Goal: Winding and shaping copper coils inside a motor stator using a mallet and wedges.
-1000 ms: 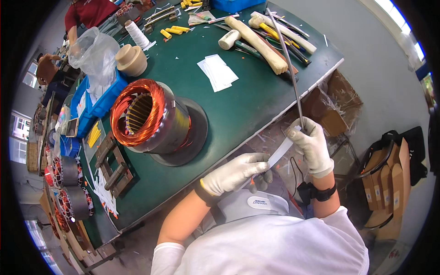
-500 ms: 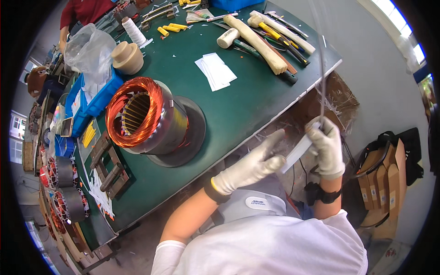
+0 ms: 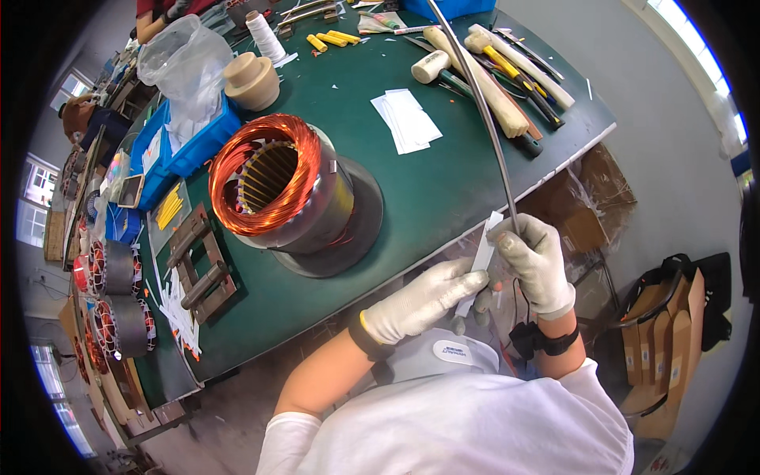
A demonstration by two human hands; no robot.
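Note:
My left hand (image 3: 423, 299), in a white glove, is closed round a folded white paper strip (image 3: 484, 252) in front of the table edge. My right hand (image 3: 540, 265), also gloved, grips the lower end of a long thin metal rod (image 3: 492, 131) beside the strip's upper end. The rod slants up and left over the table. Some fingertips are hidden behind the strip. Left of my hands, a motor stator (image 3: 339, 202) with a copper winding ring (image 3: 309, 142) stands on a round grey base (image 3: 370, 214).
On the green table (image 3: 356, 103) lie white paper sheets (image 3: 405, 120), a mallet (image 3: 431, 66) and wooden bars (image 3: 475, 79). Blue bins (image 3: 202, 146) and a metal bracket (image 3: 207, 273) are at left. Cardboard pieces (image 3: 665, 348) stand at right. Another person's sleeve (image 3: 154, 8) shows far left.
My left hand has moved in and closed on the paper strip. The rod's upper part has swung left, and the strip stands steeper. The whole view has shifted, moving the table's things rightward.

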